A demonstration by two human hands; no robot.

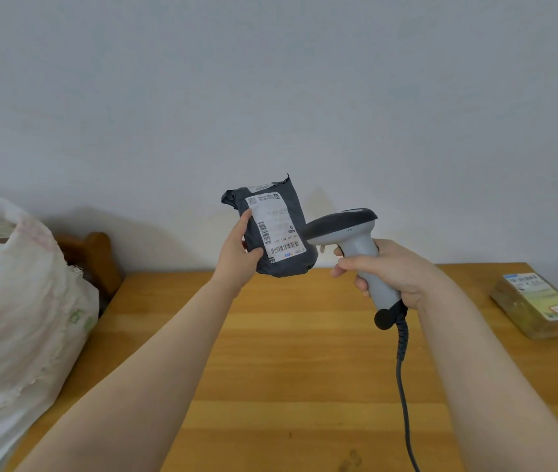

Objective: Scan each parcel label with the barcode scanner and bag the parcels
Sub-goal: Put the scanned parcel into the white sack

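Both bare arms reach forward over the wooden table (287, 352), and both hands are up in the air above its far edge. The left hand (236, 257) grips a dark grey parcel (287, 269) by its left side. The thumb lies on the front and the fingers are hidden behind. The parcel is a soft plastic mailing bag. It stands almost upright and leans a little to the left, with its front turned to the camera.

The right hand (386, 270) is wrapped tight round the grey handle of the barcode scanner (355, 233). One finger is stretched out in front, by the trigger. The scanner's dark head points left at the parcel. Its nose is just beside the parcel's lower right side, and I cannot tell if they touch. A dark cable (401, 369) hangs down from the bottom of the handle.

A white label (275, 226) covers much of the parcel's front. It has a long barcode along the bottom, a smaller one down the left side, and little square codes. The words and numbers are too small to read.

A second parcel (536, 301), brown with a printed label on top, lies flat near the table's right edge. A big white sack (15, 301) stands off the left edge of the table.
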